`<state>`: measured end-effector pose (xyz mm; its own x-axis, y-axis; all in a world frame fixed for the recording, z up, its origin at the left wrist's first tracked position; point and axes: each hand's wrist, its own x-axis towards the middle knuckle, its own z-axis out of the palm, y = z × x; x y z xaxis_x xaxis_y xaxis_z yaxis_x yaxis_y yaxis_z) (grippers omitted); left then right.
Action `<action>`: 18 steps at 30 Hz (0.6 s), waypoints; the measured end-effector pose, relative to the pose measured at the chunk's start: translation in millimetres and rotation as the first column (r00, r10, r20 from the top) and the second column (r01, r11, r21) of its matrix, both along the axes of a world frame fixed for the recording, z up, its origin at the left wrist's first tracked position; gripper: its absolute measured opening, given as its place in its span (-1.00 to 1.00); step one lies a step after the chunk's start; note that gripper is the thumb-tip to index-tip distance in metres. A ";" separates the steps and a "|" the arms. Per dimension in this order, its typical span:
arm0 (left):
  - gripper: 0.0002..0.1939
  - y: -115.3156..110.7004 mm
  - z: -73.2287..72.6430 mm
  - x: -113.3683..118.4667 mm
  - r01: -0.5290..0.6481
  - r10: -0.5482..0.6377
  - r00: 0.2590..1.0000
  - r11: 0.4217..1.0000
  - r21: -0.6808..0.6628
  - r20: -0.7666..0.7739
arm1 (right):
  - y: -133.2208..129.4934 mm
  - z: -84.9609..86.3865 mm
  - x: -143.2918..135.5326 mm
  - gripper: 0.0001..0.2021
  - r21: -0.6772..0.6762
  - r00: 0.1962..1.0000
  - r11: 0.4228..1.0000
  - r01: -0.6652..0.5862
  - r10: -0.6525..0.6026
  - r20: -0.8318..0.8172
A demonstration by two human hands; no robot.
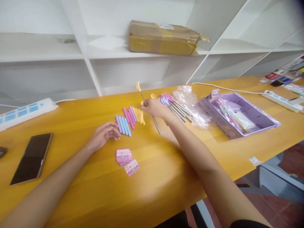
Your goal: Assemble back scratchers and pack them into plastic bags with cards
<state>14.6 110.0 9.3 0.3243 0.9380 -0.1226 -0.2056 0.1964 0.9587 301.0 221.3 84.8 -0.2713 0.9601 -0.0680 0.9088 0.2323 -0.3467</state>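
1. My right hand [154,108] is closed around a thin metal rod [156,125] with a yellow tip [138,86], slanting over the wooden table [166,183] beside yellow tubes [136,114].
2. My left hand [104,135] is loosely curled, apparently holding nothing, just beside a purple tube [118,123]; I can't tell whether they touch.
3. The rod looks light and stiff, its shiny shaft probably slippery; mid-shaft seems the surest hold, sparing the tip.
4. More rods [177,113] lie to my right, near clear plastic wrap [199,114] and an open purple box [258,106].
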 end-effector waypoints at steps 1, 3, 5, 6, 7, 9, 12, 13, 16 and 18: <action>-0.76 -0.9 -0.5 1.0 0.008 -0.008 1.000 1.000 0.018 -0.026 | -7.2 5.5 -3.7 -0.63 0.014 0.997 1.000 -0.027 0.028 -0.067; -0.71 -2.7 -2.1 2.4 0.040 -0.036 0.997 0.997 0.063 -0.075 | -23.8 12.1 -14.7 -0.62 -0.003 0.964 0.992 -0.126 0.122 -0.236; -0.64 -4.7 -3.9 3.1 0.086 -0.073 0.990 0.990 0.108 -0.119 | -40.7 10.9 -29.9 -0.64 -0.029 0.904 0.972 -0.234 0.206 -0.376; -0.63 -5.7 -4.8 3.3 0.107 -0.089 0.986 0.986 0.125 -0.140 | -48.1 7.1 -38.3 -0.66 -0.017 0.880 0.964 -0.264 0.234 -0.413; -0.62 -6.7 -5.6 3.5 0.127 -0.104 0.982 0.982 0.137 -0.160 | -54.4 1.4 -46.7 -0.68 0.017 0.866 0.961 -0.275 0.255 -0.430; -0.65 -8.6 -6.8 4.0 0.155 -0.122 0.970 0.976 0.150 -0.209 | -62.9 -13.1 -61.4 -0.70 0.112 0.852 0.957 -0.266 0.288 -0.437; -0.71 -11.0 -6.7 5.6 0.179 -0.126 0.946 0.971 0.158 -0.297 | -67.2 -32.4 -73.7 -0.69 0.175 0.815 0.941 -0.290 0.339 -0.471; -0.70 -11.7 -6.1 6.4 0.182 -0.123 0.940 0.970 0.161 -0.319 | -67.2 -35.4 -74.8 -0.69 0.177 0.802 0.937 -0.303 0.350 -0.483; -0.66 -13.0 -3.8 8.8 0.178 -0.113 0.934 0.970 0.165 -0.339 | -64.8 -31.4 -70.5 -0.62 0.158 0.799 0.937 -0.310 0.347 -0.491; -0.65 -13.4 -3.3 9.6 0.164 -0.104 0.939 0.973 0.163 -0.327 | -61.9 -20.8 -63.5 -0.54 0.107 0.798 0.952 -0.287 0.299 -0.524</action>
<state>24.2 96.6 6.0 0.4220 0.9041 -0.0671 0.1277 0.0140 0.9917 237.5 159.5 64.0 -0.5276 0.8285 0.1876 0.4745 0.4706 -0.7439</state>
